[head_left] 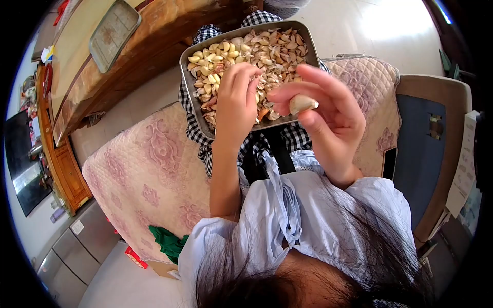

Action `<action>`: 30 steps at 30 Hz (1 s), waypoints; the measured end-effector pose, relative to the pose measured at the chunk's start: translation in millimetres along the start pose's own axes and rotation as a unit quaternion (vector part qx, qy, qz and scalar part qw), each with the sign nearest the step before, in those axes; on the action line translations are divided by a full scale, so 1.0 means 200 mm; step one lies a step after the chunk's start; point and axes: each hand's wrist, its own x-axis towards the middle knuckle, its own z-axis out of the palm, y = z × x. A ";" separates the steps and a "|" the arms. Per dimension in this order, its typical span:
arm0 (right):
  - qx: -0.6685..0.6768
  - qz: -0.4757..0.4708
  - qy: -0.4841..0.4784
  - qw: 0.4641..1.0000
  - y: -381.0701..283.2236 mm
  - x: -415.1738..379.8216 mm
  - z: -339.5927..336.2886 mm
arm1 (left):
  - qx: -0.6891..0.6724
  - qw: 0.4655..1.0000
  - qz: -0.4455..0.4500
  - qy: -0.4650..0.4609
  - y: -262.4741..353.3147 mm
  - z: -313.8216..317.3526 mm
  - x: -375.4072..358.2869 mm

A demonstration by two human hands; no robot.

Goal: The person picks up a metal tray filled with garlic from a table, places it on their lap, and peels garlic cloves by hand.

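One garlic clove (302, 104) is pinched in the right hand (321, 115), near the tray (191, 82) on the lap. The left hand (237, 100) digs, fingers curled, in the garlic pile (257, 56). Pushing hard could tip the tray and spill cloves on the floor.

A single fisheye view looks from the person's head steeply down and forward, black corners ringing the round picture. The landmark is the metal tray (246, 72) on the lap, high in the middle and close to the lens. Nearer the camera than the tray come the pale blue shirt (303, 215) and dark hair (308, 282) at the bottom edge. Left of the tray a wooden table (118, 66) curves away; right of it stands a wooden chair (436, 149); beyond it lies bright floor (375, 25)
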 end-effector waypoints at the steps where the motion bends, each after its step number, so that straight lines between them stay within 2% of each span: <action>1: -0.012 -0.014 -0.003 1.000 -0.01 0.00 0.01 | -0.033 0.999 0.007 0.028 0.02 -0.01 0.00; 3: -0.016 -0.024 -0.008 1.000 0.02 -0.01 0.00 | -0.040 0.998 0.025 0.035 0.02 -0.01 0.00; 6: -0.033 -0.073 -0.023 0.997 0.05 -0.02 0.00 | -0.199 0.971 0.042 0.128 0.26 -0.14 -0.03; 7: -0.032 -0.072 -0.024 0.997 0.05 -0.01 -0.01 | -0.198 0.971 0.042 0.130 0.28 -0.15 -0.04; 9: -0.117 -0.122 -0.041 0.985 0.06 0.00 -0.02 | -0.164 0.975 0.091 0.120 0.29 -0.16 -0.05; 11: -0.115 -0.127 -0.038 0.984 0.07 0.01 -0.02 | -0.154 0.977 0.087 0.117 0.32 -0.15 -0.06; 14: -0.177 -0.164 -0.037 0.970 0.07 0.02 -0.02 | -0.231 0.963 0.042 0.136 0.33 -0.13 -0.06; 17: -0.245 -0.209 -0.037 0.946 0.08 0.03 -0.04 | -0.209 0.970 0.052 0.110 0.32 -0.14 -0.07; 19: -0.300 -0.271 -0.029 0.914 0.11 0.04 -0.05 | -0.221 0.970 0.025 0.101 0.32 -0.15 -0.07; 22: -0.322 -0.315 -0.043 0.892 0.12 0.06 -0.06 | -0.220 0.971 0.011 0.094 0.32 -0.15 -0.07; 30: -0.336 -0.325 -0.051 0.882 0.11 0.05 -0.06 | -0.174 0.974 0.075 0.121 0.31 -0.13 -0.06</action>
